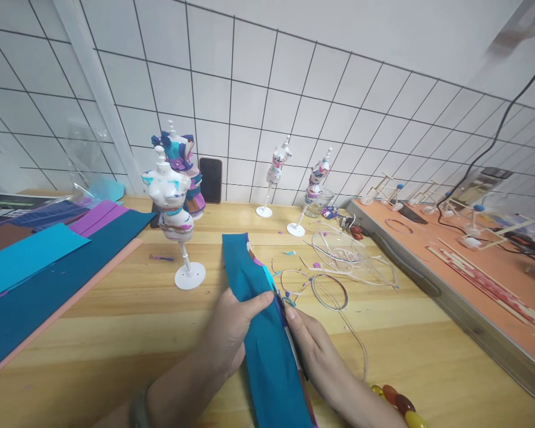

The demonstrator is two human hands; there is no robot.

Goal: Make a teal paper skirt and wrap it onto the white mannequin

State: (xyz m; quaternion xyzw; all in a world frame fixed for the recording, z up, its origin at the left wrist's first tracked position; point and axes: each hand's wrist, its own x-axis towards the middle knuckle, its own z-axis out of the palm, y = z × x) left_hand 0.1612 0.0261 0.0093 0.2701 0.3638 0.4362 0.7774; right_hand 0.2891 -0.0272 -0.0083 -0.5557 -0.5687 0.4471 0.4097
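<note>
My left hand (232,327) grips a long teal fabric strip (267,356), thumb pressed on top near its right edge. The strip's upper right side curves inward, and layers of other colours show along that edge. My right hand (314,345) is closed at the same edge, on what looks like dark scissors (280,302), mostly hidden by the fingers and cloth. A small blue-green curl lies by the right thumb. Left of the strip stands a white mannequin (172,205) with painted patches, in front of a dressed mannequin (196,190).
Two smaller mannequins (274,172) stand by the grid wall, with a phone (210,180) to their left. Coloured sheets (75,267) lie at left. Wire rings (330,291) and scraps are at right, beside an orange-topped surface (450,261). Glossy beads (403,404) lie near my right forearm.
</note>
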